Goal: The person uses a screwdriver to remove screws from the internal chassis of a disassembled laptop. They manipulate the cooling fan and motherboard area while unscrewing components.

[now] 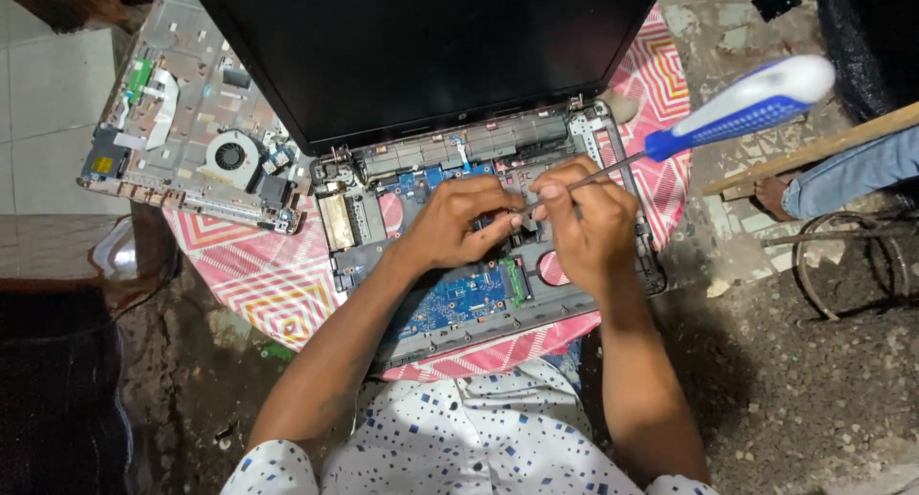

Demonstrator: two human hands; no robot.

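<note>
An opened laptop base (450,308) with a blue circuit board (459,296) lies on a round table, its dark screen (421,45) tilted back. My right hand (589,227) grips the metal shaft of a screwdriver with a blue and white handle (747,107), the tip pointing down into the middle of the base. My left hand (459,222) rests on the base with its fingertips pinched at the screwdriver tip. What lies under the fingers is hidden.
A second stripped laptop chassis with a round fan (230,155) lies at the table's left. The table carries a pink and white patterned cloth (249,275). Another person's foot and jeans leg (823,179) sit at the right beside a wooden plank.
</note>
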